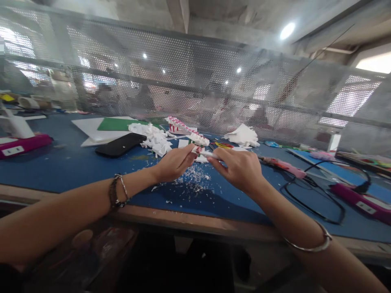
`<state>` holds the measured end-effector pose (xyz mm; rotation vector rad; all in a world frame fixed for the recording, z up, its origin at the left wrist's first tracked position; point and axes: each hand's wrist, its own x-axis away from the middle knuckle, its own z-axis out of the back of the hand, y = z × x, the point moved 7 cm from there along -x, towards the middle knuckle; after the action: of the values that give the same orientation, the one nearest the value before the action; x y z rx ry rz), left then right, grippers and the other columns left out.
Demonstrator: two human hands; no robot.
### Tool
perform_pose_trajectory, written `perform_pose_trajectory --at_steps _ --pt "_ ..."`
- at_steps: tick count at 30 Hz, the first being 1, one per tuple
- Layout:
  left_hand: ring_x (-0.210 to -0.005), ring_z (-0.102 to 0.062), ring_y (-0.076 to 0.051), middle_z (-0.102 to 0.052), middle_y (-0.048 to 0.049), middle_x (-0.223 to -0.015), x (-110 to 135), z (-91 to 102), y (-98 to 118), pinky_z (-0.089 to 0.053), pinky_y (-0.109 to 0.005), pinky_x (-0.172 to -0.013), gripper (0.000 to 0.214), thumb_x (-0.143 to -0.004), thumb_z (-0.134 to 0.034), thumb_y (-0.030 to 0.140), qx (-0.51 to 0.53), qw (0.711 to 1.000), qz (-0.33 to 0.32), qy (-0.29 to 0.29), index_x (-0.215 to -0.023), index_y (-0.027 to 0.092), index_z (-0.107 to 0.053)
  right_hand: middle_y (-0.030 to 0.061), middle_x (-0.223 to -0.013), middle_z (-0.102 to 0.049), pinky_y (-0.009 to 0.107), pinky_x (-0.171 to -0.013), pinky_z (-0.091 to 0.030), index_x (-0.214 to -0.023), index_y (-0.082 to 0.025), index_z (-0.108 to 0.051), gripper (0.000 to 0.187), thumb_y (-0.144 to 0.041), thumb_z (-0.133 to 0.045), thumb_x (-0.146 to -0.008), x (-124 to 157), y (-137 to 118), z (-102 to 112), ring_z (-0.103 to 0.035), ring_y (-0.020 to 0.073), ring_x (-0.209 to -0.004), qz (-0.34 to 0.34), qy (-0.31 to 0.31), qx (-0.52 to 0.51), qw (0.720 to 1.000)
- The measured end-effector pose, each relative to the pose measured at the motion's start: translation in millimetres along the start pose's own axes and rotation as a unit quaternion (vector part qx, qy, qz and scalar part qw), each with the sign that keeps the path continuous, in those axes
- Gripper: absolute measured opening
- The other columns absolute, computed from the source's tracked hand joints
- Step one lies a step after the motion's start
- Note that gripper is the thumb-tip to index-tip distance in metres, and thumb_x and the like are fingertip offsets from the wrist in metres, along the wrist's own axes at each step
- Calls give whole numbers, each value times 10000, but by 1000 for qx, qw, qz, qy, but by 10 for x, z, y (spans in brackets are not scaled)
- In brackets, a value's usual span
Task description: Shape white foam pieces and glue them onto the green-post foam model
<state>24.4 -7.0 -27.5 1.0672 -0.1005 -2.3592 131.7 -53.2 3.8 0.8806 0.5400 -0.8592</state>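
My left hand (175,163) is closed, fingertips pinching a small white piece with red marks (199,150). My right hand (241,167) is wrapped round a slim white stick-like tool (210,154), whose tip meets the small piece. How the two touch is too small to make out. Below the hands, white shavings (195,179) are scattered over the blue tabletop (146,181). Just beyond them lies a row of pink-and-white pieces (183,125). A heap of white scraps (154,138) sits to the left of that row.
At the left are a black flat phone-like object (120,144), white sheets (91,129), a green sheet (114,124) and a magenta power strip (27,145). A pink-handled tool (285,166) with a black cable lies right, near another magenta strip (363,201). Behind stands perforated metal screening (189,69).
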Motion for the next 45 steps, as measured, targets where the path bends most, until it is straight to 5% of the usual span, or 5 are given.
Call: perform_pose_trajectory --at_steps 13,20,26,35,45 --pt "-400 -361 -75 -344 60 -469 2 -23 21 -328 -219 -469 282 -866 -202 275 145 989 24 -17 -634 189 -336 -5 -555 -617 238 -415 -162 -697 -189 -605 421 -422 -288 -847 -3 33 -29 -488 94 -427 -17 -18 -2 1000" --pt "-634 -562 -114 -564 -10 -653 -14 -86 -16 -417 -250 -628 242 -881 -209 312 253 966 34 -36 -805 177 -395 -3 -537 -606 233 -412 -174 -678 -186 -596 431 -424 -279 -849 -1 42 -2 -470 84 -416 -13 0 -9 1000" --pt "-788 -557 -138 -617 -70 -863 -35 -79 -1 -407 -266 -715 205 -868 -277 273 232 972 -4 -32 -868 170 -454 -7 -542 -598 235 -418 -172 -671 -190 -591 422 -428 -288 -843 -8 27 -16 -445 76 -419 -3 -7 -12 1000" --pt "-731 -553 -116 -623 -48 -815 -49 -15 17 -413 -236 -665 170 -854 -284 215 185 983 5 9 -875 163 -444 -6 -564 -605 241 -429 -163 -691 -198 -610 425 -442 -295 -838 -9 47 -26 -443 79 -433 -27 -35 0 999" --pt "-692 -503 -116 -567 -43 -757 -41 106 11 -406 -241 -691 195 -849 -308 214 2 996 -50 78 -908 142 -478 0 -637 -622 238 -441 -177 -736 -200 -602 380 -428 -316 -841 -19 48 -28 -497 93 -495 -51 -47 0 998"
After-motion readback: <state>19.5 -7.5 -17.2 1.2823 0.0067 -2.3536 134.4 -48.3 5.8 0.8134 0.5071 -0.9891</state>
